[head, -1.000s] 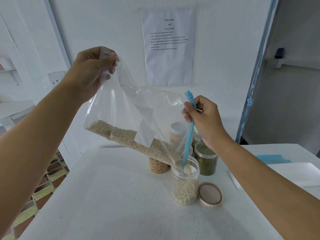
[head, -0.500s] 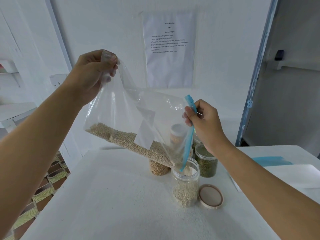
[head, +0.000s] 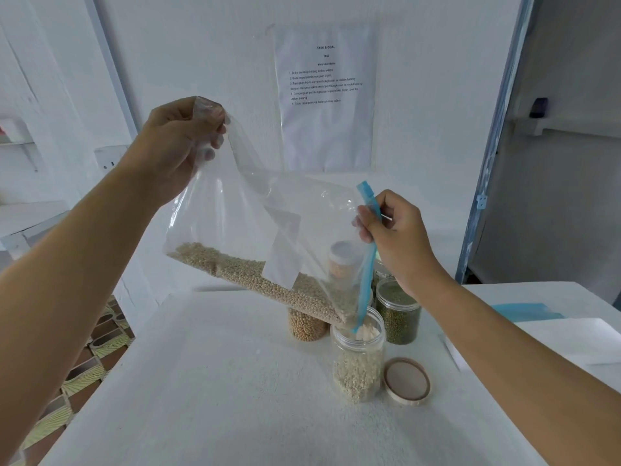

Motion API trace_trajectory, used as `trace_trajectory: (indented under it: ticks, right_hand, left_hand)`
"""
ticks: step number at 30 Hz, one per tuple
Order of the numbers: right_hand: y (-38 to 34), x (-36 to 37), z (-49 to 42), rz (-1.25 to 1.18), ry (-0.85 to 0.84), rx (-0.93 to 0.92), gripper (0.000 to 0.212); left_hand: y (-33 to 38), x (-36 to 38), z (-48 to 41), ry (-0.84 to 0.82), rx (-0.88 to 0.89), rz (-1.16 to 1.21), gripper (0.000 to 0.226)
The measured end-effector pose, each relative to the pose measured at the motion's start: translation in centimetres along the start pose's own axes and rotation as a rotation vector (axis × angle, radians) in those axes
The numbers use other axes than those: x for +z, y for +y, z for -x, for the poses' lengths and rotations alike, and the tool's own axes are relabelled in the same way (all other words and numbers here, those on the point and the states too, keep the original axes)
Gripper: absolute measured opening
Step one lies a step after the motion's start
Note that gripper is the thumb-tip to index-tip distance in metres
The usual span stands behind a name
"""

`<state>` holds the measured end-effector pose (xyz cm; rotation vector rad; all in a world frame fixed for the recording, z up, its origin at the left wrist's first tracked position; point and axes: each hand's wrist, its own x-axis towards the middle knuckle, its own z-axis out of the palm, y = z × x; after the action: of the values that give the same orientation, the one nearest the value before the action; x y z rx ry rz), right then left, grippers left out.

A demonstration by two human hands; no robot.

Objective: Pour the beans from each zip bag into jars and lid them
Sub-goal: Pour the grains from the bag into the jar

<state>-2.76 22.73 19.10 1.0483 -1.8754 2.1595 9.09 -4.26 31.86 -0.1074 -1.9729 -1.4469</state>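
The zip bag [head: 255, 223] is thin, limp, slippery film, with the weight of its pale beans [head: 255, 280] sagging along the lower fold. I judge it best held by its ends, as it is now: my left grip [head: 174, 146] bunches a corner of the closed end up high, and my right grip [head: 396, 237] pinches the blue zip strip [head: 368, 264] at the mouth. The bag hangs above the tabletop [head: 218, 381], its long axis slanting down from upper left to lower right, with the mouth pointing into the open jar [head: 358, 361] beside its loose lid [head: 406, 381].

Printed sheet [head: 327, 95] on wall; white table [head: 218, 398]; patterned floor tiles [head: 84, 371] left.
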Motion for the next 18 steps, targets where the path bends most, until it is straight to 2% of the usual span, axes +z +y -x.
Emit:
trace_trajectory:
  ticks: [18]
  right_hand:
    - [-0.2,-0.08,-0.25,-0.017,0.033,0.013,0.021]
  left_hand:
    - [0.06,0.02,0.04,-0.003,-0.002,-0.006,0.018]
